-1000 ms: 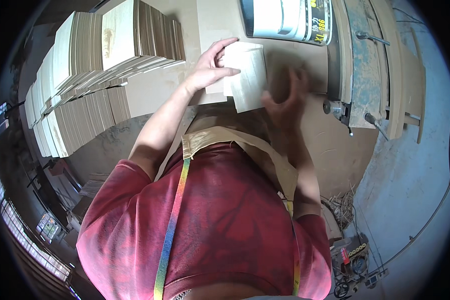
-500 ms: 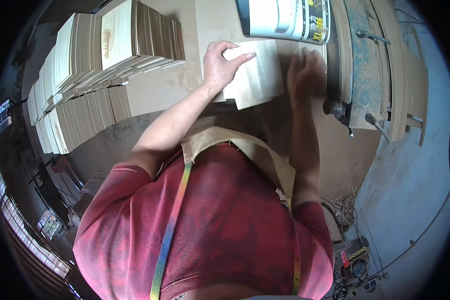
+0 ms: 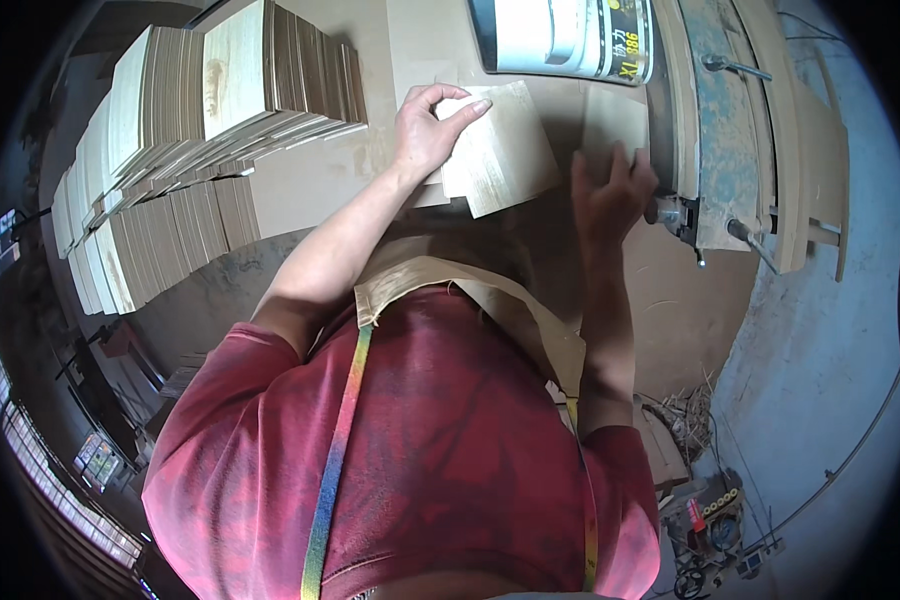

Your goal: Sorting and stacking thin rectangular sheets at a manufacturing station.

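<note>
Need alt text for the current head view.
A person's left hand grips thin wooden boards, while the open right hand is at the near edge of another board. Stacks of boards stand at left; a white bucket is beyond the hands.

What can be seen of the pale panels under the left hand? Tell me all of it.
The pale panels look like thin, flat wood, cream-coloured with faint grain streaks and straight edges. At least two overlap, slightly fanned so their edges do not line up; the exact count cannot be told. They sit at an angle, below the white container in the picture. The left hand holds their left side, its thumb on top.
</note>
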`<state>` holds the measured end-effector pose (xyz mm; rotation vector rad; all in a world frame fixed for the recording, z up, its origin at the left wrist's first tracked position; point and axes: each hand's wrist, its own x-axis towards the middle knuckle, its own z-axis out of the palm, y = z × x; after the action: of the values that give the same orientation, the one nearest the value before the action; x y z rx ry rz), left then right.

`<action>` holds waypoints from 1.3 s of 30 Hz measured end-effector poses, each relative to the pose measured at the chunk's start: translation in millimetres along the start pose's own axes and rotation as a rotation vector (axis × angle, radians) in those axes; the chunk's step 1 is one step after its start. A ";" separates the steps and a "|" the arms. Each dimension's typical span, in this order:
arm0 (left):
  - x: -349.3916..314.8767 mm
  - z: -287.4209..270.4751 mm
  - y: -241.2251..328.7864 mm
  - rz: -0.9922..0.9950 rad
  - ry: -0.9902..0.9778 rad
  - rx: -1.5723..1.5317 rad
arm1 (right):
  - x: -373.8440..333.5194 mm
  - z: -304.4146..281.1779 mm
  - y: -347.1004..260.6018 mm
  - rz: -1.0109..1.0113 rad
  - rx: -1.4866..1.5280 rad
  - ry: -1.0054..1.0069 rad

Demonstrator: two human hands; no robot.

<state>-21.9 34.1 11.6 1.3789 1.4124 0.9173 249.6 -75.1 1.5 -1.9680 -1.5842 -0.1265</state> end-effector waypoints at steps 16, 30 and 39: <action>11.9 2.9 -17.7 -0.034 0.032 0.106 | -26.5 4.0 -60.6 -0.065 0.095 -0.133; 6.3 5.5 -11.7 -0.006 -0.064 -0.029 | 18.1 16.2 -78.1 -0.109 0.138 -0.172; -2.6 -10.4 -1.8 -0.020 -0.113 -0.058 | -30.4 -22.0 -25.8 -0.119 0.037 -0.129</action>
<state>-32.5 32.3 13.2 1.3496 1.3024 0.8481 223.7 -109.5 16.4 -1.8863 -1.7742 -0.0175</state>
